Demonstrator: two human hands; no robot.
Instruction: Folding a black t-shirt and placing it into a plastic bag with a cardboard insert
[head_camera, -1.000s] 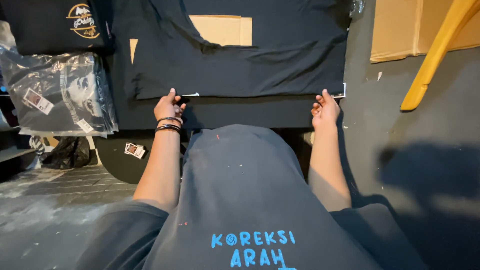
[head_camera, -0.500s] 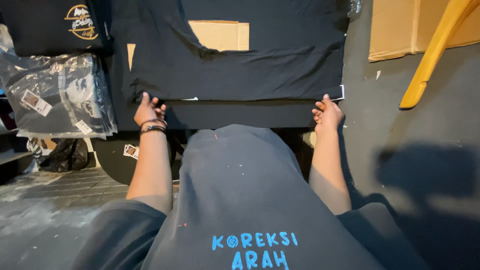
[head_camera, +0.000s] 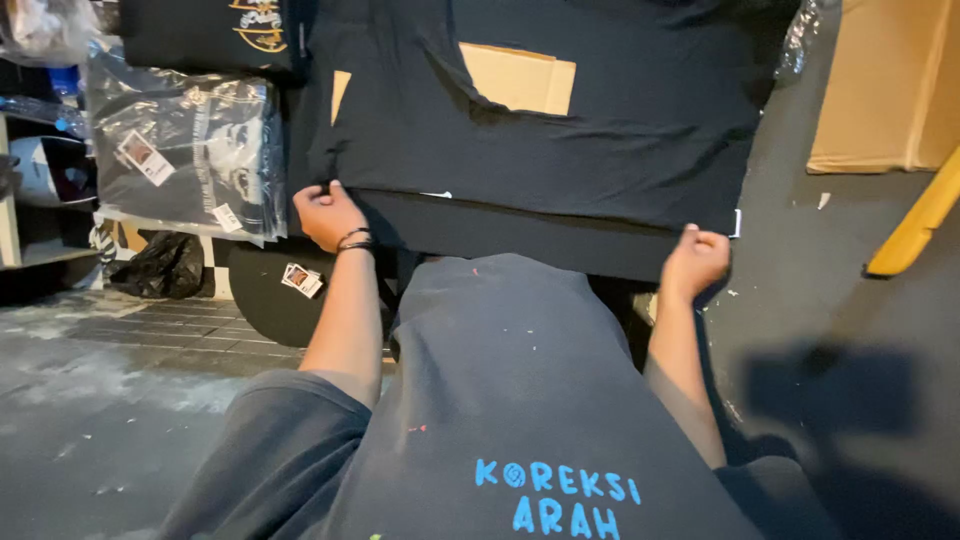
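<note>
Black shirt (head_camera: 560, 150) lies flat over cardboard (head_camera: 520, 78); I pinch its near edge, left hand (head_camera: 327, 214) closed on one corner, right hand (head_camera: 695, 260) on the other. Uneven pulling could, I judge, skew the fabric and wrinkle it between my grips.

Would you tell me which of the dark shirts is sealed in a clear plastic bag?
The bagged shirt left of the left hand; the spread black shirt is bare.

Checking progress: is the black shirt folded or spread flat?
Partly folded: black shirt bottom edge doubled over cardboard; left hand, right hand grip it.
</note>
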